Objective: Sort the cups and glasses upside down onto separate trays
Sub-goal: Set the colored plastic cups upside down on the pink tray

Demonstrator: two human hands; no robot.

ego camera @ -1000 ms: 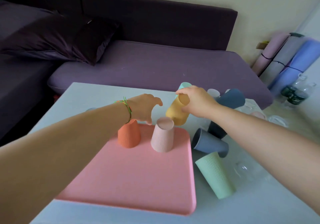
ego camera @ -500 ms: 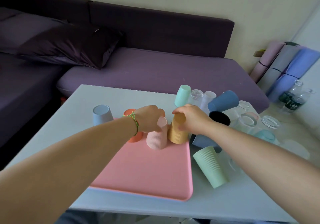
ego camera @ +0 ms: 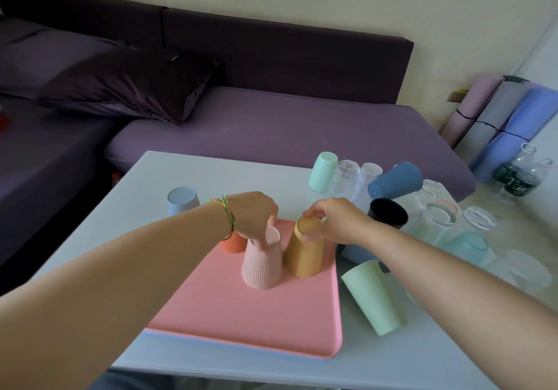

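Left hand (ego camera: 252, 213) pinches the pink cup (ego camera: 262, 264) from above; right hand (ego camera: 338, 220), at 3 o'clock, grips the yellow cup (ego camera: 303, 257). The left wrist mostly hides the orange cup (ego camera: 234, 244).

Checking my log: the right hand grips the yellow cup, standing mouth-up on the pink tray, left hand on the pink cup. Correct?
No: the head view shows the yellow cup upside down, base up. The right hand, pink tray, left hand and pink cup are right.
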